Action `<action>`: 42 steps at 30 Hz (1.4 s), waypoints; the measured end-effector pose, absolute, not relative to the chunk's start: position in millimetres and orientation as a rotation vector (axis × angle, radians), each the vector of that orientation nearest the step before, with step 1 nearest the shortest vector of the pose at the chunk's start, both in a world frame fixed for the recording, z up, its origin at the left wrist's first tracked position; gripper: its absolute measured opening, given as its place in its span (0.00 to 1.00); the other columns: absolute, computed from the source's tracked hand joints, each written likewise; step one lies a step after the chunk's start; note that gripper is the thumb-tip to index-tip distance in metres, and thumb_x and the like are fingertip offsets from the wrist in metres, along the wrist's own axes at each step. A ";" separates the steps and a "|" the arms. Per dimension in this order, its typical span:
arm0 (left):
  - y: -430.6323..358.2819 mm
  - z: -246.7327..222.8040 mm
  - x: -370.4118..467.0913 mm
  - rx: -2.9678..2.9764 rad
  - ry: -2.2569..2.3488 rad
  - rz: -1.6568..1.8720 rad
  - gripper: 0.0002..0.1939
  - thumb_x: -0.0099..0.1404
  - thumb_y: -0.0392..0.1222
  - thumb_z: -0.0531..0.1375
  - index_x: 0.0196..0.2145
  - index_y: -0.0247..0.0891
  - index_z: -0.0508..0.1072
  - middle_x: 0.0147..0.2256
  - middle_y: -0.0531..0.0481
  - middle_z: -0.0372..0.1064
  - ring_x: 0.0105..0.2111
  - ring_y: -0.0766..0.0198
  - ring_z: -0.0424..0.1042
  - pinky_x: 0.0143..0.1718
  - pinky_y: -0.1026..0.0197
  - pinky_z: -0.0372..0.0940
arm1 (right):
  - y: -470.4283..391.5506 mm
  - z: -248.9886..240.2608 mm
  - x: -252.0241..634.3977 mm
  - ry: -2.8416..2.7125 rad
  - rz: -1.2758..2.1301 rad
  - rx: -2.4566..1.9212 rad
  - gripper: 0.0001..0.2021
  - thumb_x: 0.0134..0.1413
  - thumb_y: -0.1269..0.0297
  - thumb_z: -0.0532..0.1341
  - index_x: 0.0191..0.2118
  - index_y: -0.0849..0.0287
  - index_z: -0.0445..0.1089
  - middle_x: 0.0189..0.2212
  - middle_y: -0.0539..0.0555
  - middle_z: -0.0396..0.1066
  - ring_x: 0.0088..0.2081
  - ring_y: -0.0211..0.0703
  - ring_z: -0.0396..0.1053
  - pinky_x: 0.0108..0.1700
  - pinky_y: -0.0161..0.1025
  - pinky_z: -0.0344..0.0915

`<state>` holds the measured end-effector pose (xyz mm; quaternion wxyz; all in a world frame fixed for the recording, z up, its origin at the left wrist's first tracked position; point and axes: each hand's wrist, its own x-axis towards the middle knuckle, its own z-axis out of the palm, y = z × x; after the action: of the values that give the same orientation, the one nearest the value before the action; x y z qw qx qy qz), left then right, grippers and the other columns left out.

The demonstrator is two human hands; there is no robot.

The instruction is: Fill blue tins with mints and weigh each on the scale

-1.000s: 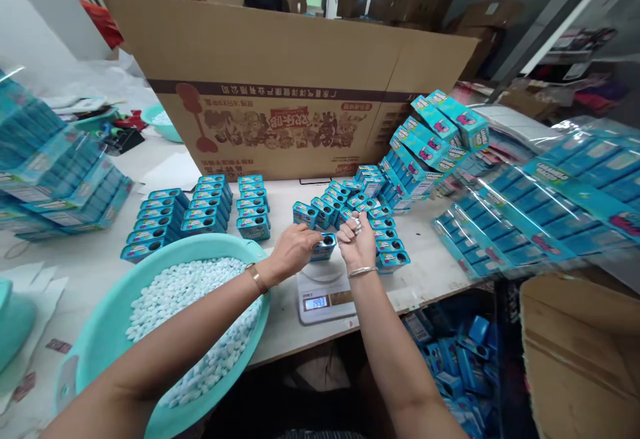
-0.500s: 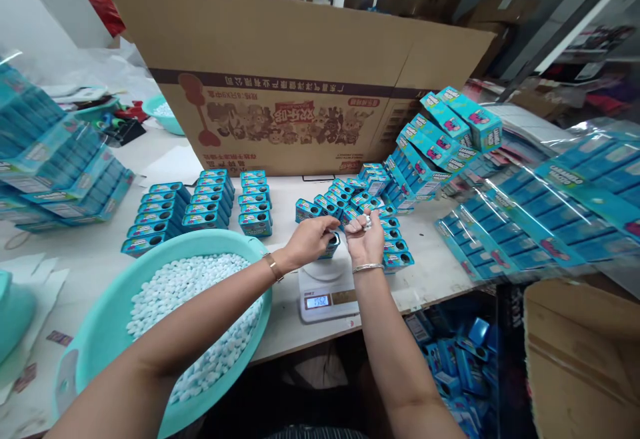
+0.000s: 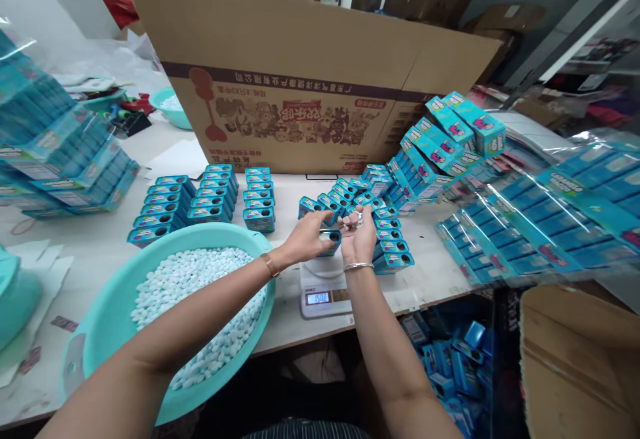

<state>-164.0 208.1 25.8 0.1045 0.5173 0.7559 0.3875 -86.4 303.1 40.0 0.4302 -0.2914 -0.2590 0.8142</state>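
Sitting nearest, a teal basin of white pieces is crowding the counter. Beyond its rim, a scale is showing different digits from a second ago, suggesting that the fill is being adjusted by weight. A blue tin is standing on it. The left hand, pinched half a second ago, is now spreading thumb and fingers around the tin, gripping no visible piece; contact cannot be told. The right hand is cupping a few loose pieces, fingers curled. Farther off, tin rows are lining up before a carton.
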 end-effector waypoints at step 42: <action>184.9 33.7 -170.3 1.634 2.494 0.654 0.09 0.64 0.43 0.57 0.33 0.40 0.77 0.35 0.45 0.73 0.43 0.50 0.67 0.50 0.44 0.55 | 321.4 45.5 -35.9 -2.459 1.110 -0.622 0.12 0.58 0.55 0.60 0.28 0.56 0.66 0.20 0.48 0.64 0.23 0.36 0.61 0.26 0.33 0.52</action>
<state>-170.3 184.9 33.7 0.0444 0.5347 0.8162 0.2141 -35.9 321.4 45.5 0.1854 -0.2209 -0.8728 0.3938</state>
